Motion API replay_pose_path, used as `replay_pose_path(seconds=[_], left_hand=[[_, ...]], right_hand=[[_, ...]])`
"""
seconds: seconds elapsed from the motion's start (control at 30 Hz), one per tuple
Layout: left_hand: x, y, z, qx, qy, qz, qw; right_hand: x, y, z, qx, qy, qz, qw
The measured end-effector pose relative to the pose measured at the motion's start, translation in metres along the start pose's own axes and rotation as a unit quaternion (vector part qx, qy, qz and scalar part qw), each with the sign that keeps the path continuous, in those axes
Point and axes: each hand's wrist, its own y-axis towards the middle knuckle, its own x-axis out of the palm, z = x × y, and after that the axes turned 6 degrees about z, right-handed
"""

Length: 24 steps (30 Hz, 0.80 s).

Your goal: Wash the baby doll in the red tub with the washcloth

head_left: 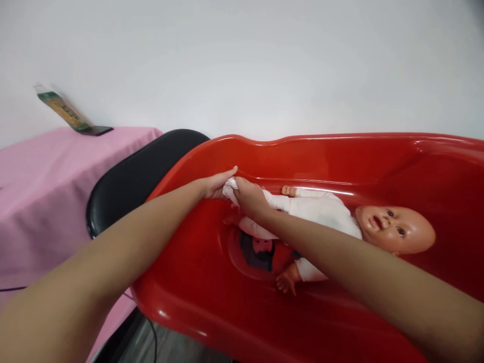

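Note:
A baby doll (325, 214) in white clothes lies on its back in a red baby bathtub (196, 262), its head to the right and its legs toward the left end. My left hand (218, 185) is closed at a bunched white pant leg (230, 190) near the doll's far foot, with the thumb sticking out. My right hand (251, 197) grips the same cloth just to the right, its fingers curled around it. The foot inside the cloth is hidden. The doll's nearer foot (231, 220) is bare. My right forearm covers part of the doll's body.
A black chair (139, 176) stands at the tub's left end. Left of it, a pink cloth (75, 166) covers a table, where a tilted green-and-yellow packet (64, 111) leans near the white wall (264, 65). A dark cable (154, 338) hangs below the tub.

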Motion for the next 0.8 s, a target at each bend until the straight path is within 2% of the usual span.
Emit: replay_pose_path(seconds=[0.07,0.2,0.3,0.37,0.47,0.53,0.63,0.73,0.8], left_hand=[[0.002,0.001,0.000,0.007,-0.002,0.005,1.000],[0.006,0.004,-0.003,-0.004,-0.003,0.029,1.000],[0.003,0.008,-0.005,-0.010,0.016,0.034,0.999],[0.000,0.009,-0.005,-0.015,0.022,0.024,0.999],[0.001,0.007,-0.004,-0.019,0.013,0.010,1.000],[0.005,0.006,-0.005,-0.023,0.009,0.003,1.000],[0.010,0.005,-0.007,-0.026,0.019,0.006,0.999],[0.014,0.006,-0.009,-0.010,0.020,0.022,1.000],[0.015,0.006,-0.009,-0.006,0.011,0.015,1.000]], right_hand=[[0.000,0.001,0.000,-0.004,-0.008,0.008,1.000],[0.003,0.000,0.001,0.057,-0.028,0.010,0.998],[0.006,-0.003,0.003,0.031,0.018,-0.002,0.999],[0.008,-0.004,0.005,0.010,0.029,0.019,0.999],[0.011,-0.006,0.006,0.042,-0.024,0.061,0.997],[0.012,-0.005,0.006,0.068,-0.054,0.048,0.995],[0.012,-0.003,0.008,0.066,-0.056,0.007,0.996],[0.011,-0.002,0.009,0.049,-0.049,0.012,0.998],[0.011,-0.002,0.009,0.063,-0.047,0.024,0.997]])
